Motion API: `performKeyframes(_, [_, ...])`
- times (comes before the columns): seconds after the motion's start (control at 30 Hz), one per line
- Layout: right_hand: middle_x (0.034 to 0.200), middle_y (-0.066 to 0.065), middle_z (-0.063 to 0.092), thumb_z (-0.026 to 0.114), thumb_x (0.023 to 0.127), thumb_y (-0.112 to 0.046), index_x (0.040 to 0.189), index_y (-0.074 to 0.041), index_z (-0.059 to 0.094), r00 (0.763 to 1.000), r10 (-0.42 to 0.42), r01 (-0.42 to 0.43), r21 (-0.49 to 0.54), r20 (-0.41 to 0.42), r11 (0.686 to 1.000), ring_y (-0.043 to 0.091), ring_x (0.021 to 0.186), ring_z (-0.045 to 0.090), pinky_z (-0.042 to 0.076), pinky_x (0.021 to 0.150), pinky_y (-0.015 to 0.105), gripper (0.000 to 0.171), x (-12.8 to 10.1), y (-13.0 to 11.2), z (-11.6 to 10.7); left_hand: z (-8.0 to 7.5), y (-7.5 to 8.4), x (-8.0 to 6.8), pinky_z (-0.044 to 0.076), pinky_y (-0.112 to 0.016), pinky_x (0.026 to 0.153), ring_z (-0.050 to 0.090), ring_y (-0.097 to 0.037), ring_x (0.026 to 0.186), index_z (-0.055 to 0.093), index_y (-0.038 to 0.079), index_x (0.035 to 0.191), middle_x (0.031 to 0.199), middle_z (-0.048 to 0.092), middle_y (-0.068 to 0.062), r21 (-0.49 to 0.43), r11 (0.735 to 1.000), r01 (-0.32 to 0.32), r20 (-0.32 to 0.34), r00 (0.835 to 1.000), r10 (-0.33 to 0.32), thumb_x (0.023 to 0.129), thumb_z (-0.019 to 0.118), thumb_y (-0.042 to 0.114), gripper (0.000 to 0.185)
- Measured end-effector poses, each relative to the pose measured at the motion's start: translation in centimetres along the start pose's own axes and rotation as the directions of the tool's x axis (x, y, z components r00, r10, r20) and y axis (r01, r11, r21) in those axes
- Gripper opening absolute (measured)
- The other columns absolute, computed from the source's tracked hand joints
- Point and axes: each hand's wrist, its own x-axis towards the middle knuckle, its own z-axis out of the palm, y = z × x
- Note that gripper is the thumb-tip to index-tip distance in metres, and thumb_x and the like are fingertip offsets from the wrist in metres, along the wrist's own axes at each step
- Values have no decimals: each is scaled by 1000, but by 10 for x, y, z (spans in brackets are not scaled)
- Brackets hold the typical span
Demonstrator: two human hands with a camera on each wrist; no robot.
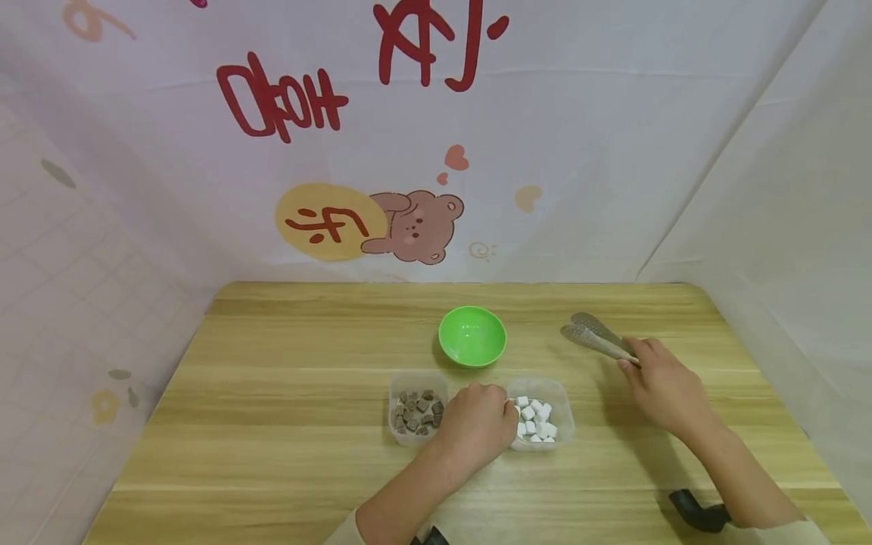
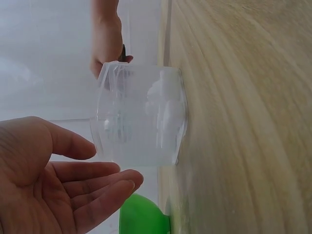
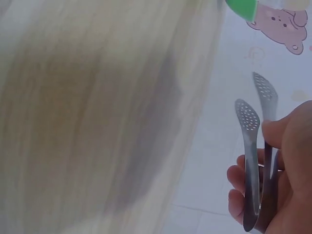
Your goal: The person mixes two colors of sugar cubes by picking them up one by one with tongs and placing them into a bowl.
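My right hand (image 1: 668, 386) grips a pair of metal tongs (image 1: 594, 337) with perforated tips, held above the right side of the table. In the right wrist view, fingers and thumb wrap the tongs (image 3: 251, 161), whose two arms stand slightly apart. My left hand (image 1: 480, 424) is at the left edge of a clear plastic container (image 1: 562, 428) of white cubes (image 1: 534, 416). In the left wrist view its fingers are loosely bent beside the container (image 2: 136, 112), thumb at the rim; whether they touch cannot be told. Left of that hand stands another clear container (image 1: 402, 435) with brown chunks (image 1: 417, 412).
A green bowl (image 1: 472, 337) stands behind the two containers on the wood-grain table (image 1: 272, 393). White cloth with red characters and a cartoon bear (image 1: 418, 227) hangs behind the table. Black curved pieces (image 1: 698, 511) show near both wrists.
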Motion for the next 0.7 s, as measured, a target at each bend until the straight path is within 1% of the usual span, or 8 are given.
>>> performKeyframes(0.17, [118, 28, 60, 62, 102, -6, 138, 12, 53, 999, -21, 21, -1, -35, 1000, 33, 85, 62, 51, 67, 54, 41, -2, -5, -5, 1, -1, 0, 39, -30, 48, 44, -14, 48, 45, 16, 58, 52, 43, 2, 3, 1000, 7, 16, 1000, -7, 98, 61, 15, 43])
performKeyframes(0.27, [119, 27, 61, 60, 103, -9, 138, 8, 55, 999, -5, 5, -5, -39, 1000, 31, 81, 62, 51, 63, 53, 39, -3, -7, -9, 2, -2, 0, 40, -30, 47, 44, -14, 48, 45, 17, 58, 52, 43, 3, 18, 1000, -3, 12, 1000, 3, 98, 60, 15, 43])
performKeyframes(0.4, [120, 25, 61, 56, 106, -17, 139, 3, 55, 999, 30, -30, -9, -34, 1000, 28, 76, 62, 46, 54, 44, 39, -6, -8, -15, 3, -2, 1, 40, -31, 47, 45, -15, 49, 44, 17, 57, 51, 43, 2, 34, 999, -17, 2, 1000, 17, 98, 60, 16, 44])
performKeyframes(0.5, [120, 24, 61, 56, 107, -25, 139, 1, 56, 998, 44, -44, -12, -41, 999, 30, 77, 64, 43, 52, 40, 41, -8, -9, -17, 4, -3, 2, 39, -31, 46, 45, -15, 48, 44, 17, 57, 51, 44, 2, 35, 999, -18, 2, 1000, 18, 98, 61, 16, 44])
performKeyframes(0.6, [119, 22, 62, 57, 107, -31, 138, -2, 57, 997, 46, -47, -22, -60, 999, 32, 79, 66, 43, 51, 39, 42, -10, -10, -18, 5, -4, 2, 39, -30, 46, 45, -14, 48, 44, 17, 57, 51, 44, 2, 32, 999, -18, 3, 1000, 18, 98, 61, 15, 44])
performKeyframes(0.7, [118, 21, 63, 59, 107, -31, 136, -2, 58, 997, 35, -37, -27, -68, 999, 28, 76, 64, 41, 50, 36, 40, -13, -11, -19, 6, -4, 2, 40, -30, 47, 45, -14, 48, 45, 16, 58, 52, 44, 2, 27, 999, -17, 6, 1000, 17, 98, 61, 16, 43])
